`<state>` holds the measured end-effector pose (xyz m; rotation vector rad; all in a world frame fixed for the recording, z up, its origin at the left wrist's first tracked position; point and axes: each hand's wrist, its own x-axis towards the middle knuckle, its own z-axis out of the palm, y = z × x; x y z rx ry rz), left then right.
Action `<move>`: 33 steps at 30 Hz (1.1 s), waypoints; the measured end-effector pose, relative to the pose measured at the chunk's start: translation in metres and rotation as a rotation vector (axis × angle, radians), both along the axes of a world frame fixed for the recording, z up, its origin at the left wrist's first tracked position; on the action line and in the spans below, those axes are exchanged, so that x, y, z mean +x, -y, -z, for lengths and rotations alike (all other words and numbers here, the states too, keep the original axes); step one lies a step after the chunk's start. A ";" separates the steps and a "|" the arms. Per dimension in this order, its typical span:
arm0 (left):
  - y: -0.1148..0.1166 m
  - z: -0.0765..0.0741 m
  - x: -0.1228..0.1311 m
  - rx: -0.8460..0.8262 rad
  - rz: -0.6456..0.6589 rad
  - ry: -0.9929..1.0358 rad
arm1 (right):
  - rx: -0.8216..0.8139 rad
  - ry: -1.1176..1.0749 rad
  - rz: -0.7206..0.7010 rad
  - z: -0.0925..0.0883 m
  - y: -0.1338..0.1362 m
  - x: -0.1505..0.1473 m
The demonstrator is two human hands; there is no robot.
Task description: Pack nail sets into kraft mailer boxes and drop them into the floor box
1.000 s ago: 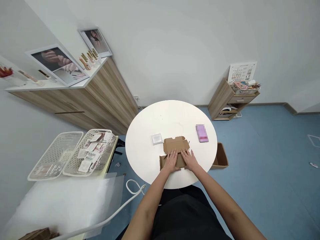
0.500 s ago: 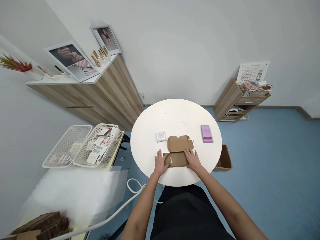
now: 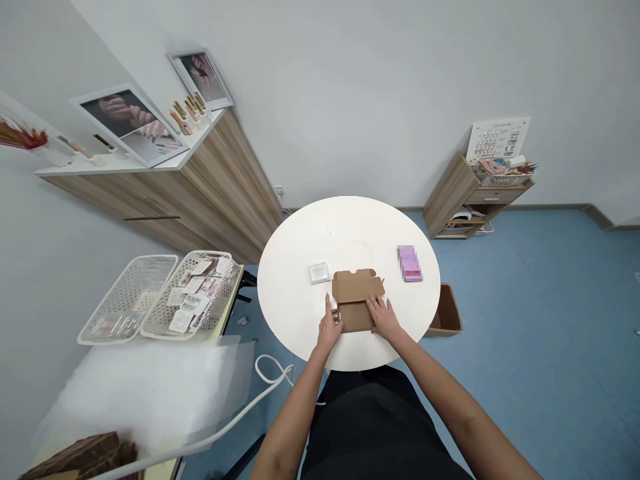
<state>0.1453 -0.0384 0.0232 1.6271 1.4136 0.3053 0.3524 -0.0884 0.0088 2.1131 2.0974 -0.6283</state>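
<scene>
An unfolded brown cardboard box [image 3: 357, 316] lies on the white round table [image 3: 300, 230], its lid [image 3: 356, 289] tilted back on the far side. At the box's left end, my left hand [image 3: 330, 329] is closed on the side flap, with one finger stretched forward. My right hand [image 3: 385, 317] grips the right end, its fingers over the side wall and part of that end hidden beneath. Left of the lid is a small clear-and-white packet [image 3: 319, 273]. A purple pack [image 3: 410, 263], blurred into blocks, lies at the right.
Two white baskets [image 3: 145, 267], one with cards and packets, stand on a side table at left, near translucent sheets [image 3: 150, 380] and a white cable [image 3: 240, 417]. An open carton [image 3: 449, 310] sits on the floor at right. Cabinets [image 3: 235, 187] line the wall.
My left hand has drawn in against the box's left end, and the left flap now stands up within its fingers. My right hand stays at the right end. The view has shifted slightly.
</scene>
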 end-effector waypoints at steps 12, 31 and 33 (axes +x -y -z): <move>-0.019 0.011 0.021 0.017 -0.005 -0.384 | 0.002 0.027 -0.020 -0.003 0.000 0.000; -0.140 0.032 -0.019 0.143 -0.454 -0.246 | -0.023 0.078 0.051 -0.007 -0.055 0.014; -0.155 0.038 -0.022 0.110 -0.466 -0.252 | -0.019 0.062 0.062 -0.006 -0.060 0.013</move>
